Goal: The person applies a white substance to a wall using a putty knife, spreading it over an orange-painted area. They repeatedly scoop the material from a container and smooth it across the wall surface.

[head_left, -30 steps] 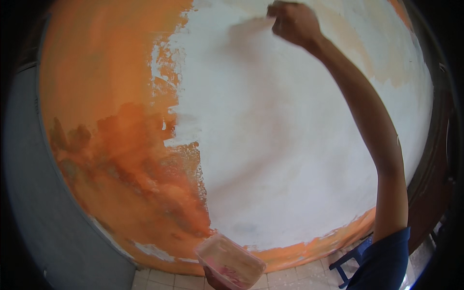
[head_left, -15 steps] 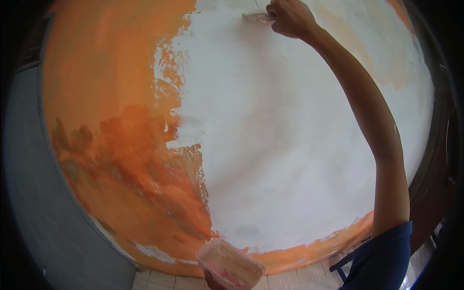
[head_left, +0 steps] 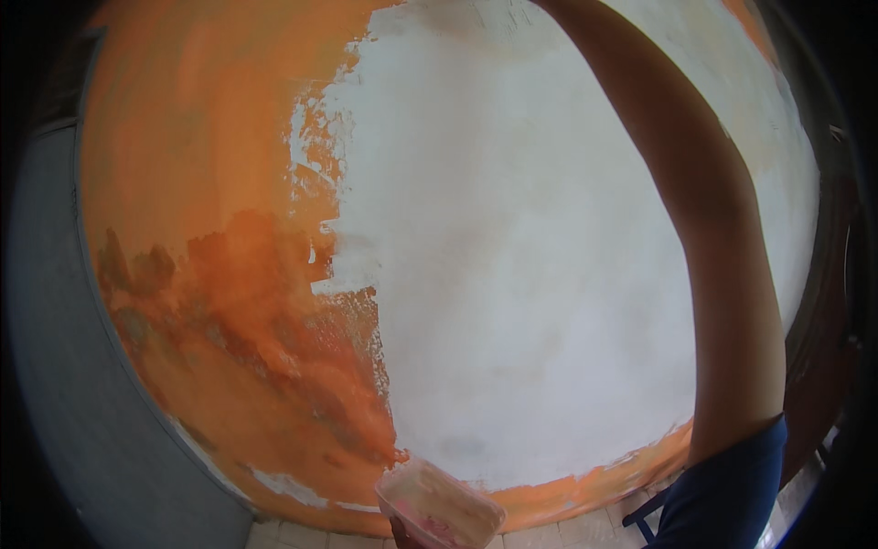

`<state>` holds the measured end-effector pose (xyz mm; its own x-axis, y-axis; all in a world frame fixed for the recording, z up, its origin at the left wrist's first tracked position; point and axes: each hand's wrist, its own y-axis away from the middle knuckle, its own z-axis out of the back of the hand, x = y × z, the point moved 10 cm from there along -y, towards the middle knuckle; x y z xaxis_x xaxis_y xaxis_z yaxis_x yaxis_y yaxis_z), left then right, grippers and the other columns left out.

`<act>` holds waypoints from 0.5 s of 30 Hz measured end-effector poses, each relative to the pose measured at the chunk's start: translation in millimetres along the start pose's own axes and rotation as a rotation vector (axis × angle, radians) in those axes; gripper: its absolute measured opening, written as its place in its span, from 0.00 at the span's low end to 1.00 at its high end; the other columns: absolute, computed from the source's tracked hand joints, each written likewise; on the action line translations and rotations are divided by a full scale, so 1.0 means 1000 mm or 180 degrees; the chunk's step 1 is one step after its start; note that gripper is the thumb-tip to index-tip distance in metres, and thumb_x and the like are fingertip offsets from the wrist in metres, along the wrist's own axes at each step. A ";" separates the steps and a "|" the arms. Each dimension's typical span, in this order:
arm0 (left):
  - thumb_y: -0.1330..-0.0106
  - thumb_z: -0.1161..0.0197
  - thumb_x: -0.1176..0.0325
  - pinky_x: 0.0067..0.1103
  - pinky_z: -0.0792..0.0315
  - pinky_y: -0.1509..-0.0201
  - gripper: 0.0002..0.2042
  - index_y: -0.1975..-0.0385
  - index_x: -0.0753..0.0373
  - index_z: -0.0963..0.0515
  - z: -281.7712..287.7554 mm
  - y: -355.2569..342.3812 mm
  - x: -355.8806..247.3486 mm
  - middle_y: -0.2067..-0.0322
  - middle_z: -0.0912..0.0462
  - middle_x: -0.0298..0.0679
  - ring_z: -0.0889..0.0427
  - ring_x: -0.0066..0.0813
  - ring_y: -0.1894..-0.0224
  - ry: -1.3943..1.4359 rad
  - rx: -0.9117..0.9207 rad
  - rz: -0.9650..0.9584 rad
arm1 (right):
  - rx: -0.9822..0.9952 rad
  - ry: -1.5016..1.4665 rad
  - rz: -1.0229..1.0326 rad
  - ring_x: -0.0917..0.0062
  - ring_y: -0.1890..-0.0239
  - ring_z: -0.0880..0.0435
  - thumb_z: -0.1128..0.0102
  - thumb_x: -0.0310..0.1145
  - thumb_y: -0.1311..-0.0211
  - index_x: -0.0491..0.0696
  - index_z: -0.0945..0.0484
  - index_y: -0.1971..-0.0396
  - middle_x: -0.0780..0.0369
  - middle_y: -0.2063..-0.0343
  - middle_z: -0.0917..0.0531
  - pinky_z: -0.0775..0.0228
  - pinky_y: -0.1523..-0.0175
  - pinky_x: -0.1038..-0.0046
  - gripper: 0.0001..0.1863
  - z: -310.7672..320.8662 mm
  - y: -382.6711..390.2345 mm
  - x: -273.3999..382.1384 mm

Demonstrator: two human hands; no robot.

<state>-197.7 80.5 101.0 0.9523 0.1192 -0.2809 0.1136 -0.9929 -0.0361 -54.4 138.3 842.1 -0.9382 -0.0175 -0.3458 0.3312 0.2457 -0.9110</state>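
My left hand (head_left: 402,533) grips the left side of a pale, translucent plastic tub (head_left: 476,501) at the lower edge. Smears of whitish and pinkish stuff coat the inside of the tub, which tilts so that its open top faces me. Ahead stands a wall with a broad white-coated area (head_left: 530,256) and an orange painted area (head_left: 210,274) on the left; their border is ragged. My right arm stretches up in front of the white part, its hand beyond the upper edge of the picture, so I cannot see what it holds.
On the left is a grey door-like panel (head_left: 55,302) beside the orange wall. Pale floor tiles (head_left: 302,532) run along the wall's foot. Part of a dark blue frame (head_left: 647,514) stands at the lower right, next to my sleeve. Dark shapes fill the right rim.
My right hand, earlier in view with a flat-bristled brush against the white area, has moved up out of the picture. The tub has shifted only slightly.
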 end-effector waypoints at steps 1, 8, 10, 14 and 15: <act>0.41 0.55 0.38 0.48 0.41 0.41 0.34 0.39 0.51 0.44 0.006 -0.002 0.002 0.43 0.37 0.41 0.37 0.47 0.42 0.0000 -0.0019 -0.0029 | 0.0003 0.0030 -0.0115 0.57 0.69 0.20 0.44 0.31 0.64 0.46 0.20 0.80 0.51 0.77 0.20 0.27 0.64 0.59 0.08 -0.001 0.003 0.001; 0.41 0.54 0.38 0.49 0.42 0.40 0.35 0.38 0.51 0.45 -0.014 0.006 -0.003 0.42 0.38 0.40 0.38 0.46 0.41 -0.0009 0.0131 0.0136 | 0.0601 0.0259 0.0566 0.59 0.75 0.21 0.45 0.31 0.70 0.49 0.23 0.85 0.57 0.82 0.21 0.30 0.71 0.59 0.05 0.005 0.097 0.014; 0.41 0.54 0.38 0.49 0.43 0.40 0.35 0.38 0.51 0.45 -0.026 0.008 -0.009 0.41 0.38 0.40 0.38 0.47 0.41 0.0024 0.0264 0.0140 | 0.0528 -0.0048 0.0716 0.59 0.75 0.22 0.47 0.29 0.68 0.49 0.25 0.87 0.56 0.83 0.22 0.30 0.71 0.59 0.03 0.012 0.120 0.023; 0.41 0.54 0.38 0.50 0.43 0.40 0.35 0.38 0.51 0.45 -0.024 0.010 -0.012 0.41 0.38 0.40 0.38 0.47 0.41 0.0048 0.0213 0.0125 | 0.0444 -0.0126 0.0665 0.62 0.71 0.21 0.45 0.25 0.63 0.48 0.21 0.75 0.61 0.75 0.19 0.28 0.67 0.62 0.10 0.030 0.131 0.017; 0.41 0.54 0.38 0.50 0.43 0.40 0.35 0.38 0.51 0.45 -0.023 0.010 -0.011 0.41 0.38 0.40 0.38 0.47 0.41 0.0042 0.0216 0.0143 | 0.0350 -0.0171 0.0630 0.62 0.71 0.21 0.44 0.26 0.62 0.49 0.21 0.75 0.61 0.74 0.19 0.28 0.67 0.62 0.10 0.037 0.128 0.009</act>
<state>-200.5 69.0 126.2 0.9597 0.0740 -0.2710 0.0516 -0.9947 -0.0889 -16.2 133.9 714.0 -0.8480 -0.0318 -0.5290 0.5200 0.1425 -0.8422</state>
